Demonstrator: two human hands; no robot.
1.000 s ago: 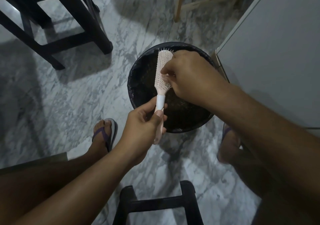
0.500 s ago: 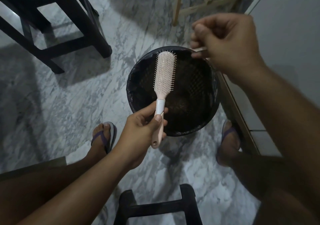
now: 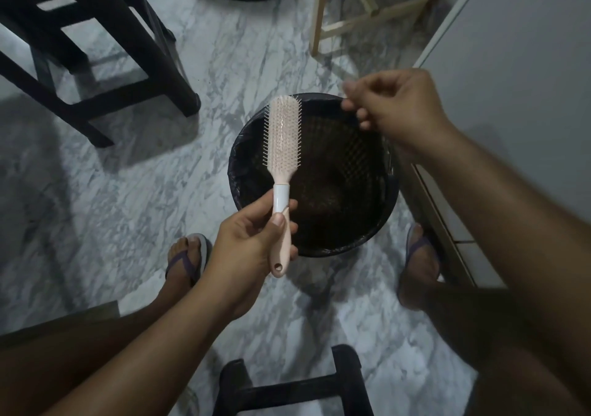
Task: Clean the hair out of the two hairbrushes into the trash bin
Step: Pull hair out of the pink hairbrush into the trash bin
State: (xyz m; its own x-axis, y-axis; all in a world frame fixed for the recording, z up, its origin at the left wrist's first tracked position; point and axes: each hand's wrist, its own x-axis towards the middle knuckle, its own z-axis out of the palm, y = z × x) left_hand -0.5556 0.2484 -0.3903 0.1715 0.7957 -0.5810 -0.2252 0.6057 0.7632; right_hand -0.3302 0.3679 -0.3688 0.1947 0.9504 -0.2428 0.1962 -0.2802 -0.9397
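Fingers [image 3: 281,223] of the left hand [image 3: 252,243] wrap around the handle of a pink hairbrush [image 3: 283,147], thumb pressed on the front just below the white collar, so that hand grips the brush firmly. Its head points to the far side, bristles facing up toward the camera, and it hangs above the near-left part of the trash bin [image 3: 243,147]. Whether any hair is left among the bristles is too fine to make out.

Up at the far right, the right hand [image 3: 399,108] is raised over the bin's far right rim, apart from the brush. Its thumb and forefinger are pinched together while the other fingers curl loosely below; the fingertips are blurred, and I cannot tell whether a strand of hair is held between them.

Round and black, the bin stands on the marble floor [image 3: 128,198], lined with a dark bag, with a dark brownish mass at its bottom. Both feet, in purple-strapped sandals, rest on the floor at either side of the bin's near edge. Dark stool legs [image 3: 134,73] stand at the far left, a pale wooden frame [image 3: 323,9] at the far side, and a grey cabinet [image 3: 524,64] along the right.
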